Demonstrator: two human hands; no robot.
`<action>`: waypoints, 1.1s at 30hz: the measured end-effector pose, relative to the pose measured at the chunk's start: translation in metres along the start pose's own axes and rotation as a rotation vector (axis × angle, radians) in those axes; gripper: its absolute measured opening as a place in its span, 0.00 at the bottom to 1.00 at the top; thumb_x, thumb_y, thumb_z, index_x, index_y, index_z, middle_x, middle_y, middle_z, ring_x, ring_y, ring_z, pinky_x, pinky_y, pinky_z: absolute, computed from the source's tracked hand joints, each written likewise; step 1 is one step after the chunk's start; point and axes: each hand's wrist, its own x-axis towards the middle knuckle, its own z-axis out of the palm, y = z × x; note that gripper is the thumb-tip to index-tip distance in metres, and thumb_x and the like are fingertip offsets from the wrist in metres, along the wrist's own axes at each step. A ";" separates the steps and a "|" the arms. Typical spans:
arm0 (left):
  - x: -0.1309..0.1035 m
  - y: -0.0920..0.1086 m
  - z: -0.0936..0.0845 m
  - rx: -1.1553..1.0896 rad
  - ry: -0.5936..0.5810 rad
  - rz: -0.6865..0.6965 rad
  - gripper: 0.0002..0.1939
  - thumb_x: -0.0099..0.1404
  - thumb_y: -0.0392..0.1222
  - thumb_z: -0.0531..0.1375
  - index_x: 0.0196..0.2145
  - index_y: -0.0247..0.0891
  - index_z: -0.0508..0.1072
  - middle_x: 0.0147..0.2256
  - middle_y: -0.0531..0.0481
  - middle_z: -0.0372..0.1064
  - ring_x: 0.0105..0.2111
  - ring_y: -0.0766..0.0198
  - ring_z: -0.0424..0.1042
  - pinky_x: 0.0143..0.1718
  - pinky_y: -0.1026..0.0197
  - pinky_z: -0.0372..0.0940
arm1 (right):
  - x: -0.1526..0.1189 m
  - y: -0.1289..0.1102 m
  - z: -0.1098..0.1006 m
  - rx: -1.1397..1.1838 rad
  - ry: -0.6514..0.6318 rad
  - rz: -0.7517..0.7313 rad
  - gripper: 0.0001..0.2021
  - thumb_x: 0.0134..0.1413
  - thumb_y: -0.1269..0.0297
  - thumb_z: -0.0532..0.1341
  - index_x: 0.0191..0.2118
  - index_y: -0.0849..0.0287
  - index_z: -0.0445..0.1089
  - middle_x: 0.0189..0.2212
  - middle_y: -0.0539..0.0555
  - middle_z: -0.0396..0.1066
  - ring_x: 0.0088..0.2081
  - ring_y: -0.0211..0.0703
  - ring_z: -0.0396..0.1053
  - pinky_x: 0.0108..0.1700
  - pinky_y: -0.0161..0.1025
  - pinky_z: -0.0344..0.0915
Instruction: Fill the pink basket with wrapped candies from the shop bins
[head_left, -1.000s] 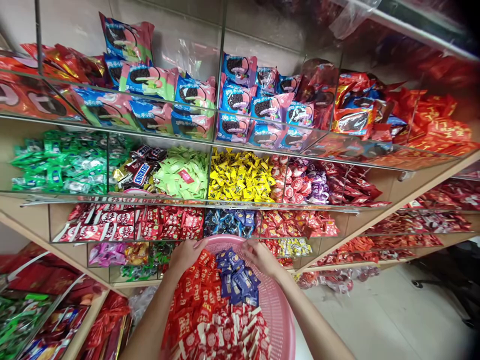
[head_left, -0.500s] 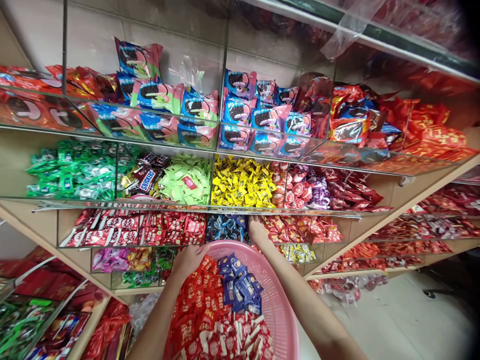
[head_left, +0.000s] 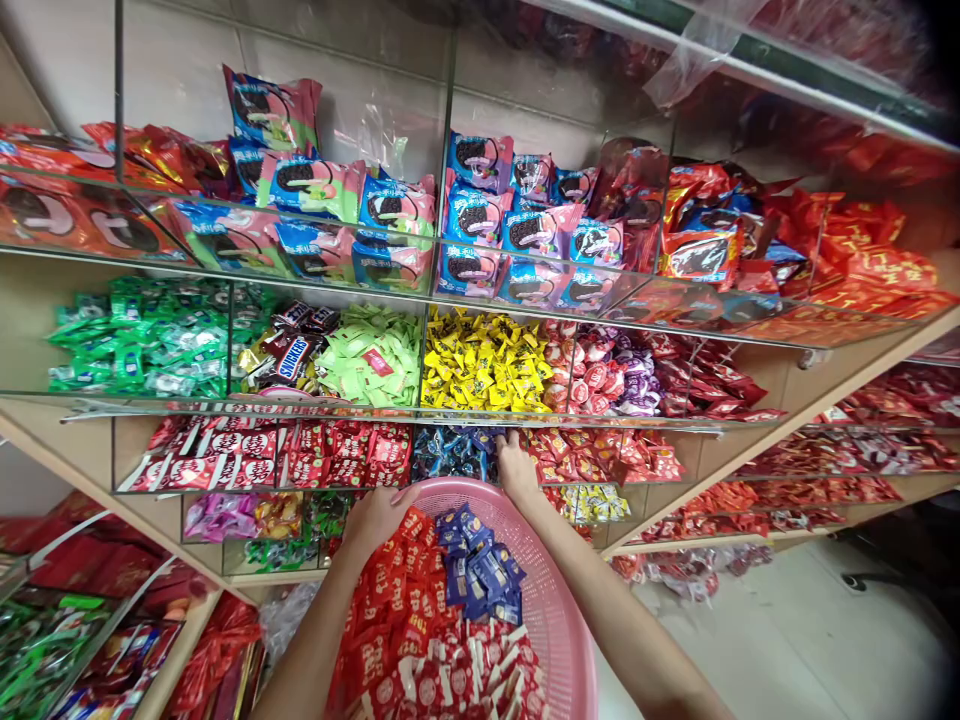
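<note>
A pink plastic basket point(head_left: 559, 600) holds red packets point(head_left: 401, 590), dark blue packets point(head_left: 480, 570) and red-and-white sweets point(head_left: 465, 675). My left hand point(head_left: 379, 515) is closed on the basket's upper left rim, thumb along the edge. Beyond the rim, my right hand point(head_left: 516, 465) reaches into a low shelf compartment, at the border between dark blue wrapped sweets point(head_left: 454, 455) and red-and-orange packets point(head_left: 566, 455). Its fingers are bent against the sweets, and their tips are too hidden to show what they hold.
Above the hands, glass-fronted shelves hold yellow sweets point(head_left: 487, 365), light green packets point(head_left: 375, 355) and blue-and-pink cookie packs point(head_left: 472, 215). A shelf's glass edge point(head_left: 465, 420) runs just over my right hand. Wooden side panels point(head_left: 697, 480) slope at both sides.
The view has shifted very slightly. Both hands stay in nearly the same places, with my right hand still among the sweets and my left on the rim.
</note>
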 end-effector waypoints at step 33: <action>0.002 0.000 -0.001 -0.043 -0.042 -0.039 0.34 0.51 0.70 0.39 0.28 0.39 0.71 0.31 0.44 0.72 0.29 0.57 0.70 0.22 0.66 0.52 | -0.125 0.008 0.011 0.797 0.248 -0.216 0.16 0.56 0.57 0.46 0.39 0.58 0.67 0.26 0.52 0.58 0.29 0.39 0.59 0.33 0.36 0.61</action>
